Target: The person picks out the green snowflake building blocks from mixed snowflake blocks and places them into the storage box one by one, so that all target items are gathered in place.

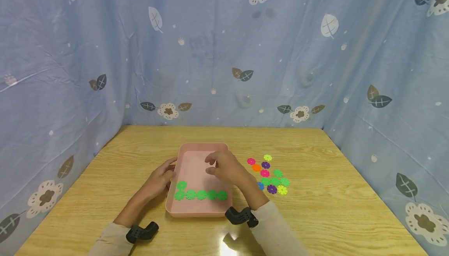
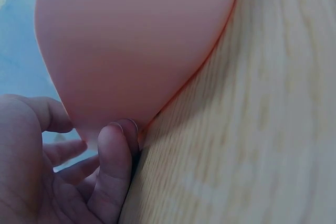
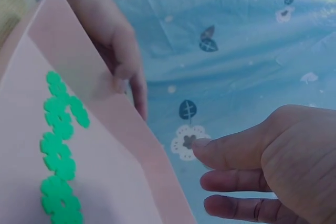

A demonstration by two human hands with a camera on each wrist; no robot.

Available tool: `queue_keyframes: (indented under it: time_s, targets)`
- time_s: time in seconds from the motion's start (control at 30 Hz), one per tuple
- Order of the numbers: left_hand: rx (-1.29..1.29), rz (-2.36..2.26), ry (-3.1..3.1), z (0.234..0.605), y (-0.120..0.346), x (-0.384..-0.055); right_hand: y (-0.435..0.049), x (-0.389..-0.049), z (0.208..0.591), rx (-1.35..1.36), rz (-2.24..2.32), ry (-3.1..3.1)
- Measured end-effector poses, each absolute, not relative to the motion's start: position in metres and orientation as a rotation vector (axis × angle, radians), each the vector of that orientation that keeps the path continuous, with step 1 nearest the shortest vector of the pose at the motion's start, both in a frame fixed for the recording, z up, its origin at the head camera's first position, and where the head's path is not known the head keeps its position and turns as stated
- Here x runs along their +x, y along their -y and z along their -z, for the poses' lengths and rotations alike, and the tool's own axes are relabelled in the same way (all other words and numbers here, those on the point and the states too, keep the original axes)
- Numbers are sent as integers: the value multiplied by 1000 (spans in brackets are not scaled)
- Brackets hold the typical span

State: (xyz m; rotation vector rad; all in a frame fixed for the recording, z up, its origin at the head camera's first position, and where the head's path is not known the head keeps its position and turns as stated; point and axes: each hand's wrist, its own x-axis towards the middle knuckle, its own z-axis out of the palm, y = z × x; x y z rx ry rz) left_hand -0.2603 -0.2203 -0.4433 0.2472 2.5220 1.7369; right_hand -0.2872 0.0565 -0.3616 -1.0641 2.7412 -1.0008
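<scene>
A pink tray [image 1: 201, 212] lies on the table in the head view. Inside it, green flower-shaped discs [image 1: 201, 195] form a row along the near side, with one more disc [image 1: 181, 185] above the row's left end. Beside the tray's left wall is my left hand [image 1: 159, 180]; in the left wrist view its fingertips [image 2: 113, 140] touch the outer wall. My right hand [image 1: 226, 166] hovers over the tray's right part, thumb and fingers apart and loosely bent. The right wrist view shows nothing between them.
Right of the tray lie several loose flower discs in pink, orange, purple, yellow, blue and green [image 1: 275, 181]; my right forearm partly covers the blue one [image 1: 260, 186]. A patterned blue curtain [image 1: 224, 53] surrounds the wooden table [image 1: 333, 209] at the back and sides.
</scene>
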Motion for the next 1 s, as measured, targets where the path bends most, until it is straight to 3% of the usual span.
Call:
queue_keyframes:
  time_s: [0.6, 1.0]
  targets:
    - [259, -1748, -2526, 443, 219, -262, -88, -301, 359, -920, 978, -2753]
    - [266, -1740, -2518, 445, 221, -260, -148, -323, 361, -699, 1028, -2768]
